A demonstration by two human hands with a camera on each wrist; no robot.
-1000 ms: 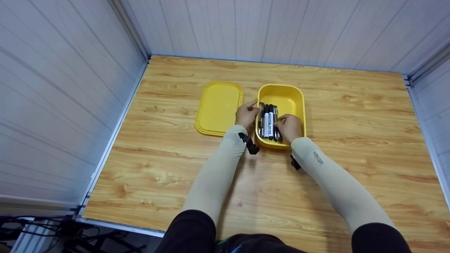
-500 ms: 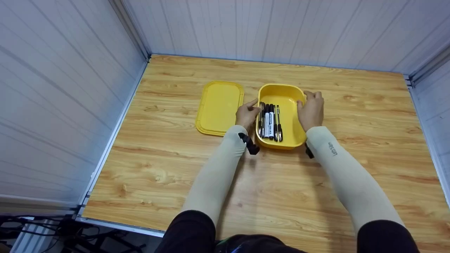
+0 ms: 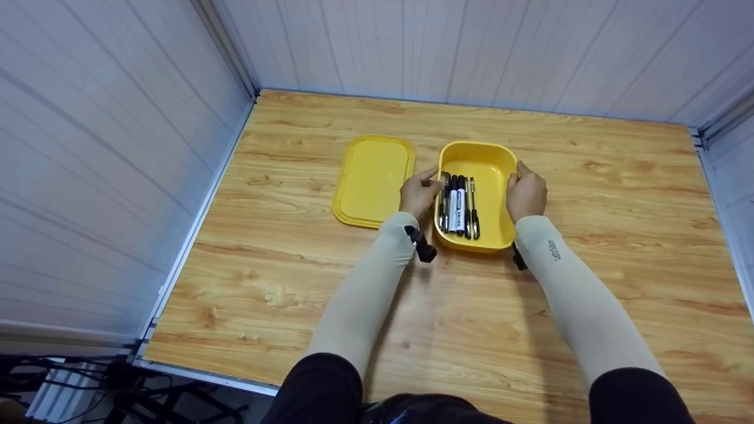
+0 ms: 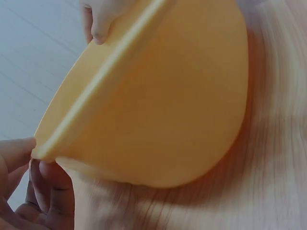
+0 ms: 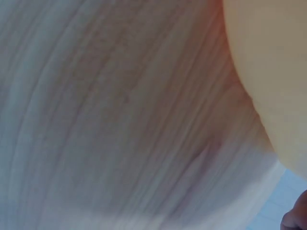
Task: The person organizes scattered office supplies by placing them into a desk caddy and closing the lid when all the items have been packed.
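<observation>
A yellow plastic box (image 3: 493, 215) stands without its lid on the table. Along its left side lie white-and-black markers (image 3: 457, 213) and clear pens with black grips (image 3: 475, 222), side by side, lengthwise. My left hand (image 3: 419, 194) holds the left rim; in the left wrist view its thumb and fingers (image 4: 60, 189) pinch the edge of the box (image 4: 177, 91). The right hand (image 3: 527, 194) grips the right rim, thumb inside and fingers outside. In the right wrist view only a fingertip (image 5: 296, 215) shows beside the box wall (image 5: 273, 62).
Left of the box a yellow lid (image 3: 377, 176) lies flat, close to the left hand. The wood-grain table (image 3: 283, 282) is bounded by white panels (image 3: 377, 47) at the back and sides. Dark cables and frame parts (image 3: 118, 388) sit below its front-left edge.
My right hand has left the pens inside the box and moved right to grip the right rim. The left hand keeps its hold on the left rim. The head view has shifted slightly.
</observation>
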